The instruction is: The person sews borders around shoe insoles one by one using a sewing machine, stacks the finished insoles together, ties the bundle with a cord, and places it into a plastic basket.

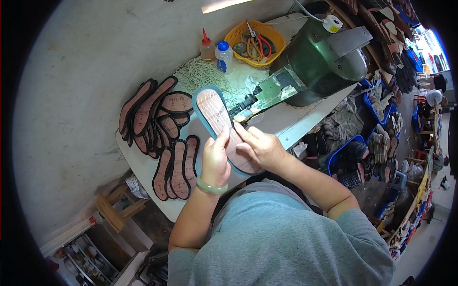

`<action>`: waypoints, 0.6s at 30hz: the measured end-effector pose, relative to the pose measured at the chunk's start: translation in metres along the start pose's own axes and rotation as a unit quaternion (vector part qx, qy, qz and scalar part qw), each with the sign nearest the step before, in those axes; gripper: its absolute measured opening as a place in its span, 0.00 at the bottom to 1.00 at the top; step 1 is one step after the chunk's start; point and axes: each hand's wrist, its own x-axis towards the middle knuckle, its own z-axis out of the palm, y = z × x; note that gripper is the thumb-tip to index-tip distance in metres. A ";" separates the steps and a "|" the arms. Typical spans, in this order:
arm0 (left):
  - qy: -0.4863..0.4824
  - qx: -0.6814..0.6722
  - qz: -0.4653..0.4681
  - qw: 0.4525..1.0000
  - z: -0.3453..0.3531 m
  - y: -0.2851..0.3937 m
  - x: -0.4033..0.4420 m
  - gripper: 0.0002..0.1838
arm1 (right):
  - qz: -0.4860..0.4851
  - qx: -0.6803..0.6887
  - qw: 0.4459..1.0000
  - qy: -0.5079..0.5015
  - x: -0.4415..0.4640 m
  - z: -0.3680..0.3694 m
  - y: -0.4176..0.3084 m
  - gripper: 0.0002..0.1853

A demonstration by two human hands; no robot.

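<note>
Grey-blue shirt (286, 238) nearest, below the table's (298, 125) near edge. Teal-rimmed sole (213, 110) is up in front of the table, both hands clamped on it: left hand (215, 161) on its left edge, right hand (261, 147) on its right. Machine (315, 62) arm crowds the right side; can't tell if touching. Narrow gap on the left, then black-edged soles (179, 169), piled by the table's left edge.

No legible text anywhere.
</note>
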 end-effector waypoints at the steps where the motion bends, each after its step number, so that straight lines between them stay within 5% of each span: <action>1: 0.014 0.041 0.041 0.998 -0.002 -0.005 0.008 0.15 | -0.020 -0.011 1.000 0.018 0.004 0.002 0.010 0.26; 2: 0.049 0.292 0.241 0.924 -0.018 -0.024 0.027 0.15 | -0.039 -0.021 0.998 0.036 0.007 0.003 0.018 0.25; 3: 0.081 0.482 0.277 0.827 -0.007 -0.005 0.023 0.15 | -0.029 -0.006 0.999 0.040 0.011 -0.001 0.022 0.22; 6: 0.056 0.523 0.354 0.773 -0.013 -0.025 0.055 0.15 | 0.020 0.105 0.991 0.080 0.014 0.003 0.046 0.18; 9: 0.070 0.463 0.331 0.819 -0.006 -0.026 0.072 0.16 | 0.095 0.201 0.970 0.096 0.007 0.002 0.061 0.15; 12: 0.050 0.342 0.251 0.904 -0.012 -0.024 0.084 0.15 | 0.279 0.495 0.814 0.118 -0.020 0.023 0.073 0.12; 15: 0.065 0.284 0.189 0.938 -0.014 -0.017 0.090 0.17 | 0.342 0.591 0.725 -0.090 -0.037 0.019 0.059 0.15; 18: 0.094 0.258 0.137 0.952 -0.020 -0.012 0.095 0.21 | 0.313 0.622 0.708 -0.118 -0.031 0.032 0.047 0.18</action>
